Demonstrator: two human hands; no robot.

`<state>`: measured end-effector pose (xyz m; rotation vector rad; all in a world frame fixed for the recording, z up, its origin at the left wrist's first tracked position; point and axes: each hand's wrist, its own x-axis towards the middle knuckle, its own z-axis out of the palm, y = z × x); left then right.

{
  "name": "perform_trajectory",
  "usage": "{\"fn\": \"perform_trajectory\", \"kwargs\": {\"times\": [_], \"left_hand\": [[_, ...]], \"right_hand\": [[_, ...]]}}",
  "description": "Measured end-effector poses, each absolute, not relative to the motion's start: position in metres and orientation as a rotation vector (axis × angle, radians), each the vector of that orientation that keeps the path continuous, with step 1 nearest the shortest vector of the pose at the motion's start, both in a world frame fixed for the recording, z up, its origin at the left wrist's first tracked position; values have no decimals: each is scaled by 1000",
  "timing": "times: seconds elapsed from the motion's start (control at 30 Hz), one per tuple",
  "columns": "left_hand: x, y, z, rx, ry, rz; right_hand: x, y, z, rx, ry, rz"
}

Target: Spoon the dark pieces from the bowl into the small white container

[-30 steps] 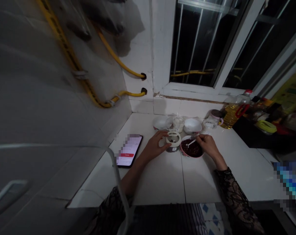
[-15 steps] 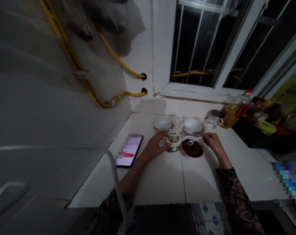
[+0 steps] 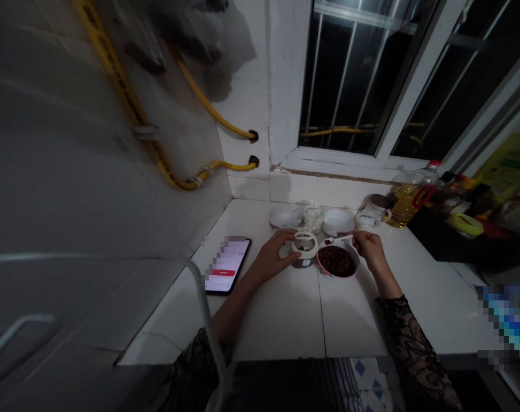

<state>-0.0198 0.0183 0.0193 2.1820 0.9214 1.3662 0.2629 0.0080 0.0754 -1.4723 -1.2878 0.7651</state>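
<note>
Your right hand pinches a small white spoon over the far rim of the pink bowl of dark red bits. Your left hand wraps the white-lidded jar just left of it. A phone lies farther left on the white counter.

On the counter, a jar sits against the left fingers, a bowl between both hands, a phone left of them, two bowls behind.
</note>
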Motion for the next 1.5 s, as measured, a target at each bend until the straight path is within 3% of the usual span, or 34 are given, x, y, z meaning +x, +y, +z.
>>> {"fn": "perform_trajectory", "kwargs": {"times": [0.3, 0.43, 0.73, 1.07, 1.5], "left_hand": [[-20, 20, 18, 2182, 918, 1372], [-20, 18, 19, 2174, 907, 1367], [-21, 18, 17, 2152, 924, 1350], [-21, 16, 21, 2131, 933, 1315], [-21, 18, 18, 2144, 931, 1325]], "right_hand": [[208, -14, 73, -1273, -1763, 153], [208, -16, 72, -1206, -1955, 47], [268, -9, 86, -1431, -1590, 220], [283, -3, 76, -1629, -1771, 141], [273, 8, 63, -1539, -1650, 600]]}}
